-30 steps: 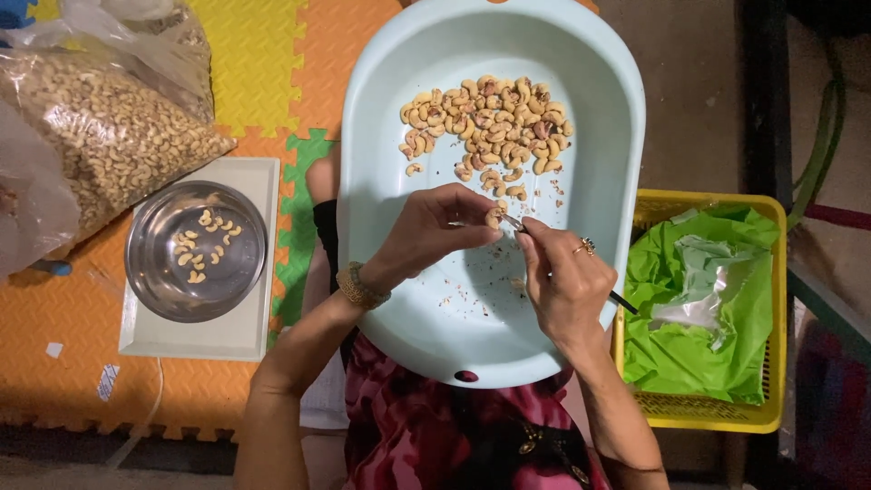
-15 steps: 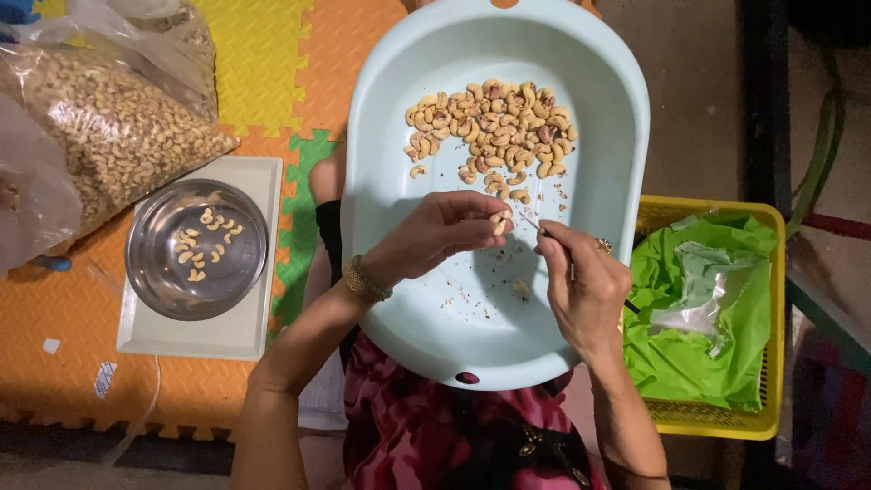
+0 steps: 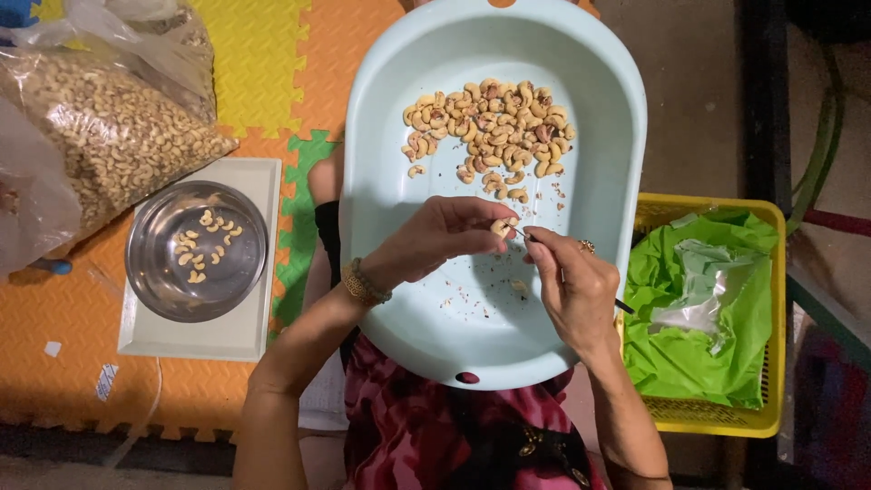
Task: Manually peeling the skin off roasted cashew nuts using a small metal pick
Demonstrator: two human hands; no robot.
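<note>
A pale blue oval basin [image 3: 390, 136] rests on my lap with a heap of cashew nuts [image 3: 485, 127] in its far half. My left hand [image 3: 435, 240] pinches a single cashew nut [image 3: 501, 227] over the middle of the basin. My right hand [image 3: 572, 286] grips a thin dark peeling tool [image 3: 621, 306], its tip touching that nut. Small flakes of skin lie scattered on the basin floor below my hands.
To the left, a steel bowl [image 3: 154, 272] with several peeled nuts sits on a white scale [image 3: 259, 272]. A large clear bag of cashews [image 3: 100, 136] lies at the far left on foam mats. A yellow basket [image 3: 708, 417] lined with green plastic stands at my right.
Both hands stay together over the basin's middle, shifting slightly as the tool works at the nut. The view has drifted a little.
</note>
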